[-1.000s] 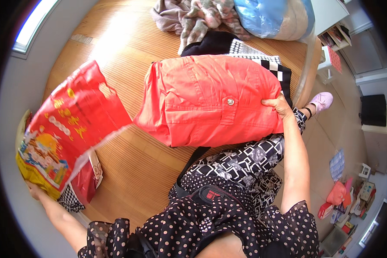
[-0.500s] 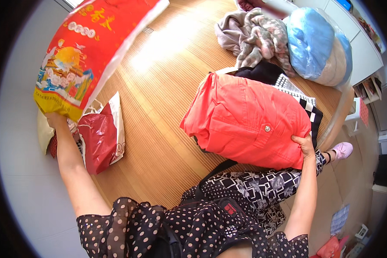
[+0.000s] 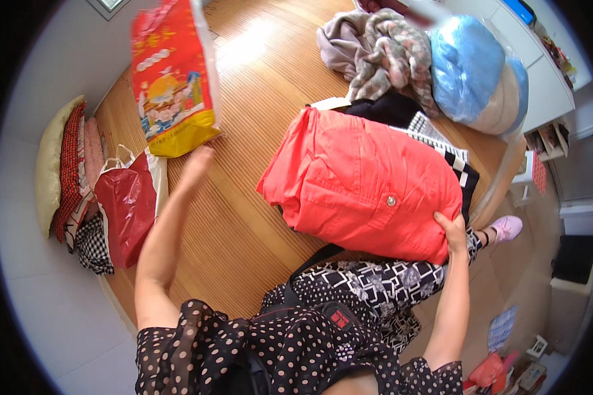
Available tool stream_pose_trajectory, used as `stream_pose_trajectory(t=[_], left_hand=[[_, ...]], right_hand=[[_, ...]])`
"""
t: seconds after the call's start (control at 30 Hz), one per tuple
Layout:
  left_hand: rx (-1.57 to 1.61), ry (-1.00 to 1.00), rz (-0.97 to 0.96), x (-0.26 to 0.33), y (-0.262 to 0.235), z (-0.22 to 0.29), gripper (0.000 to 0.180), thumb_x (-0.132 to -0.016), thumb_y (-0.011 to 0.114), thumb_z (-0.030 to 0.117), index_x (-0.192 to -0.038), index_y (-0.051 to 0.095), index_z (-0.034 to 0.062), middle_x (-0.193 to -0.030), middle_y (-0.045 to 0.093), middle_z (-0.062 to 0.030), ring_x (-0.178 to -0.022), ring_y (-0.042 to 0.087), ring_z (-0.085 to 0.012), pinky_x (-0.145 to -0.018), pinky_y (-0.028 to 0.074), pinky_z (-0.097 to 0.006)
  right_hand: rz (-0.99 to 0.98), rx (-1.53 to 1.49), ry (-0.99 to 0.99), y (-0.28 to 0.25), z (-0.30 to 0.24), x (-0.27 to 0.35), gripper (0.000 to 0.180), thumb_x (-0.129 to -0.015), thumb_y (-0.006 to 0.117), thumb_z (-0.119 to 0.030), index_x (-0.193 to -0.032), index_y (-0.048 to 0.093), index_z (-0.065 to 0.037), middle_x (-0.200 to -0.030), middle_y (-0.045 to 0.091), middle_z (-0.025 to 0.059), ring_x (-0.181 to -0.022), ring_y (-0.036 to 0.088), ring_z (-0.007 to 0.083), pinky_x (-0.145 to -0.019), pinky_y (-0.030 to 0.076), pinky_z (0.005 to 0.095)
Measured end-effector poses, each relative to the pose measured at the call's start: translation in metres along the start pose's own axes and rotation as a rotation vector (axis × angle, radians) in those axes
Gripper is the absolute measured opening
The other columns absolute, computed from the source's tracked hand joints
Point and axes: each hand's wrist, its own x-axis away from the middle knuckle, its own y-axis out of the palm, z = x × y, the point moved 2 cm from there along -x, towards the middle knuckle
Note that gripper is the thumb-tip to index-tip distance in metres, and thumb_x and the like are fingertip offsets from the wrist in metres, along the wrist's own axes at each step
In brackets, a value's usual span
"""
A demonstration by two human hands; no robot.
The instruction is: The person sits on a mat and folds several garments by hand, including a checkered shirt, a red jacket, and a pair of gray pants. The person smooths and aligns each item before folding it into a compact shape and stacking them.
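My left hand [image 3: 203, 157], slightly blurred, is closed at the bottom corner of a red and yellow printed plastic bag [image 3: 174, 79]. The bag hangs upright in the air, its top cut off by the picture's upper edge. My right hand [image 3: 452, 232] grips the right end of a folded coral-red garment [image 3: 362, 181], thumb on top and fingers hidden beneath. A metal snap and seamed pocket show on the garment. It lies partly over a black cloth [image 3: 398, 108] and a black-and-white patterned cloth [image 3: 435, 137].
A dark red and white shopping bag [image 3: 126, 204] stands at left beside stacked cushions [image 3: 62, 168] along the wall. Farther back lie a crumpled fleecy blanket [image 3: 392, 49] and a blue bundle in clear plastic [image 3: 468, 72]. The ribbed wooden surface [image 3: 224, 217] has an edge at right.
My left hand has swung to the right with the printed bag, uncovering the cushions at left. My right hand stays on the coral garment; the whole view has shifted slightly.
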Motion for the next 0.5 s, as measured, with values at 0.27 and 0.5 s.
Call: stream_pose_trajectory(t=[0.27,0.5], left_hand=[[0.279,0.135,-0.343,0.041,0.12,0.102,0.063,-0.093,0.048,0.041,-0.139,0.03,0.0018,-0.137,0.04,-0.0147,-0.126,0.038,-0.0208,-0.105,0.03,-0.032],[0.319,0.27,-0.267,0.082,0.143,0.082,0.086,-0.081,0.061,0.05,-0.14,0.02,0.0038,-0.117,0.053,-0.0142,-0.077,0.058,-0.0167,-0.065,0.051,-0.03]], right_hand=[[-0.051,-0.119,0.083,-0.02,0.003,0.053,0.078,-0.077,0.072,-0.023,-0.135,0.029,0.005,-0.133,0.042,0.0152,-0.123,0.042,0.0234,-0.104,0.031,0.0356],[-0.079,-0.189,0.227,-0.004,-0.001,0.049,0.065,-0.076,0.072,-0.024,-0.126,0.042,0.005,-0.119,0.055,0.0141,-0.108,0.054,0.0231,-0.095,0.041,0.0359]])
